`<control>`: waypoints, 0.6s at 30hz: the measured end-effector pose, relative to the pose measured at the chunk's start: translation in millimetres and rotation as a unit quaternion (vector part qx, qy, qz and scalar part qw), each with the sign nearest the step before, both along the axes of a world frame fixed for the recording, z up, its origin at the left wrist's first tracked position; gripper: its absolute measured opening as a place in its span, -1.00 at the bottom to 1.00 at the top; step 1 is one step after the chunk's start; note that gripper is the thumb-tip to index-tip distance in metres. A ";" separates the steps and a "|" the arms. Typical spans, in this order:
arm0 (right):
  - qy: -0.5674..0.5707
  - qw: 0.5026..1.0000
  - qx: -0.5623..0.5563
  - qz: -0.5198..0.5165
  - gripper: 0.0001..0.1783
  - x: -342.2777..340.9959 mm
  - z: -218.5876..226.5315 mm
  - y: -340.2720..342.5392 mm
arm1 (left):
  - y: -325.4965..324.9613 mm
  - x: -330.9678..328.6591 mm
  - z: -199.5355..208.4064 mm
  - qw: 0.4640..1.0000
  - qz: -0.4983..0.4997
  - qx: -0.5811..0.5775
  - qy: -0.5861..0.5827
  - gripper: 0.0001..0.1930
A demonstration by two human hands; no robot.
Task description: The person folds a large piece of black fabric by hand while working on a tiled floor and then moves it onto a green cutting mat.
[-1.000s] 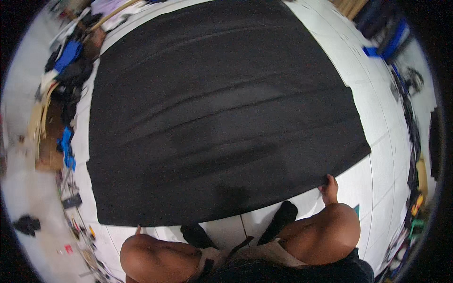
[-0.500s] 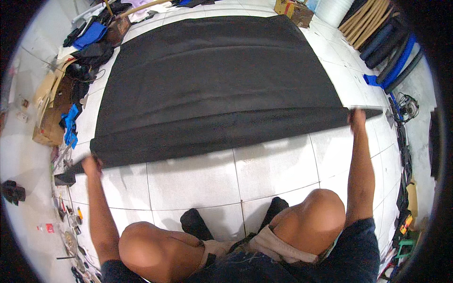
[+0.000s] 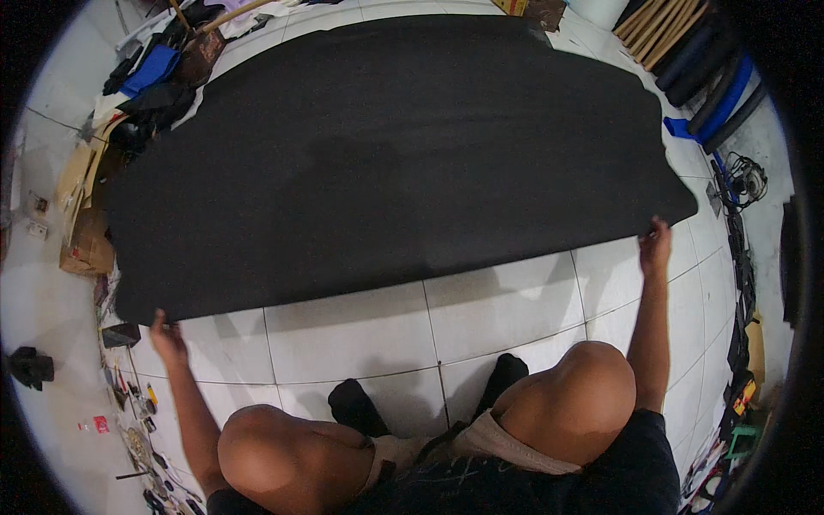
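Observation:
A wide black fabric sheet billows over the floor in front of me, its near edge pulled straight and sloping up to the right. My left hand pinches that edge near its left corner. Farther out on the right, my right hand is closed on the same edge, a little in from the right corner. Both arms are stretched wide, on the outer sides of my bent knees. Whatever lies under the sheet is hidden.
White floor tiles show between the sheet and my feet. Along the left wall are a cardboard box, a dark block and scattered tools. Wooden poles, dark and blue fabric rolls and a cable coil line the right.
The sheet's loose near part has spread and lifted into a broad, smooth billow covering more of the floor. Both hands have dropped slightly nearer to me, still holding the edge.

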State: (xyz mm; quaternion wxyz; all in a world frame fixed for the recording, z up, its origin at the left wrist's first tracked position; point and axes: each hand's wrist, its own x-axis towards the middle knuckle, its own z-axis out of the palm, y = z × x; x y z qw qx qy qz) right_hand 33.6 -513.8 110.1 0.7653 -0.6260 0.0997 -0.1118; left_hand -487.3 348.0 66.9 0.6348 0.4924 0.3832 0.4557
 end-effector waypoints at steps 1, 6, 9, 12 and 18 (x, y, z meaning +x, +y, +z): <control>0.037 0.999 -0.010 0.021 -0.53 0.3 -31.7 -6.0 | 13.1 -21.2 -31.7 0.998 0.001 -0.048 0.042 -0.69; 0.230 0.968 -0.080 -0.056 -0.22 -81.4 -131.9 -5.3 | -77.4 -42.1 -139.0 0.978 0.016 -0.149 0.147 -0.76; 0.272 0.955 -0.083 -0.084 -0.33 -121.9 -170.5 -5.8 | -85.2 -123.3 -147.7 0.964 0.018 -0.113 0.242 -0.77; 0.302 0.951 -0.069 -0.004 -0.63 -134.3 -169.4 -78.2 | -111.1 -121.8 -162.6 0.956 0.054 -0.266 0.110 -0.72; 0.343 0.929 -0.100 -0.093 -0.68 -155.8 -161.3 -98.3 | -166.0 -131.8 -127.0 0.941 0.082 -0.323 0.065 -0.72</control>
